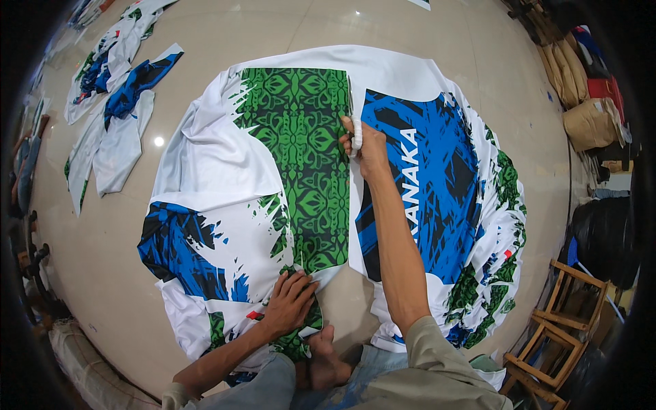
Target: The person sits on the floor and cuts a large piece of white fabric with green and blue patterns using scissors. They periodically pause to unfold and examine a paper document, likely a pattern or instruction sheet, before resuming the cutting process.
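Observation:
A large sheet of printed fabric [301, 137], white with green-and-black and blue-and-black patterns, lies spread on the floor before me. My right hand [369, 147] grips scissors [356, 133] whose handle is wrapped in white. Their blades point away from me, at the strip between the green panel and the blue panel [437, 178]. Nearer to me, a slit parts the cloth between those panels. My left hand [290, 301] rests open on the near end of the green panel, fingers spread on the cloth. My bare foot [328, 362] shows just beside it.
Cut fabric pieces [126, 116] lie at the far left on the glossy tiled floor [225, 34]. Along the right stand wooden frames [557, 348], a black bag [601, 232] and brown paper packages [591, 123]. A wrapped roll [89, 362] lies at the lower left.

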Motion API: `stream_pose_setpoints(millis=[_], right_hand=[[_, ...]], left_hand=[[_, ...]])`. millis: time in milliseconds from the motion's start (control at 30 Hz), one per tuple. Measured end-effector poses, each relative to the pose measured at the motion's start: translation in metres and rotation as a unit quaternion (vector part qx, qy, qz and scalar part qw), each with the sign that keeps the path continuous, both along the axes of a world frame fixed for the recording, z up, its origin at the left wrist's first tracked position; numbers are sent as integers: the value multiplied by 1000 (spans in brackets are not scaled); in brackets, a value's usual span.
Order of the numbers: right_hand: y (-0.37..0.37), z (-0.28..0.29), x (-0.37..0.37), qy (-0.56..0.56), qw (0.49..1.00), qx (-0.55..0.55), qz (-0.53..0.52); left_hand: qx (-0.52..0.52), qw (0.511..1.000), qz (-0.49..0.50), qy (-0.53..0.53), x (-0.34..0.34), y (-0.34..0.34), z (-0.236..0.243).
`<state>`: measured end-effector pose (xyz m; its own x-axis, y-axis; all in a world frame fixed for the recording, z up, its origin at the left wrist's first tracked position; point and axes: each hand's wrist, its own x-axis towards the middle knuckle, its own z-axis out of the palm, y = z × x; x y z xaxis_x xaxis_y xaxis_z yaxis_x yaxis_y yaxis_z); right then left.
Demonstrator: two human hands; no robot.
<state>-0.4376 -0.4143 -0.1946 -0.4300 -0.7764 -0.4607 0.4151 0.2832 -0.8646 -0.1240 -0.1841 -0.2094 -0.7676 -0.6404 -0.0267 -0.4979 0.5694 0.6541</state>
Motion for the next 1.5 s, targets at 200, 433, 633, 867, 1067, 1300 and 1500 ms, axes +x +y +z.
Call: stream_pose_setpoints(millis=[200,433,633,867,1067,1300,1500], right_hand=[[-6,-5,-8,5,1000,4,10],[-24,-6,-15,27,1000,-4,14],[-31,-8,-17,21,999,-19,23],[-56,-9,-24,20,1000,-9,15],[-62,-4,-24,6,1000,-21,16],[-89,-10,-36,35,999,-26,13],[-104,-11,-40,34,999,-14,18]], left_hand=[[-7,1000,2,-9,0,2,-3],[-3,1000,-1,-16,0,0,-3],[4,1000,1,-19,2,2,-7],[-22,999,-8,-32,2,-2,-3],[0,1000,4,-17,4,3,-10],[-1,1000,1,-21,3,0,-5],[8,1000,1,-26,3,1,-7]])
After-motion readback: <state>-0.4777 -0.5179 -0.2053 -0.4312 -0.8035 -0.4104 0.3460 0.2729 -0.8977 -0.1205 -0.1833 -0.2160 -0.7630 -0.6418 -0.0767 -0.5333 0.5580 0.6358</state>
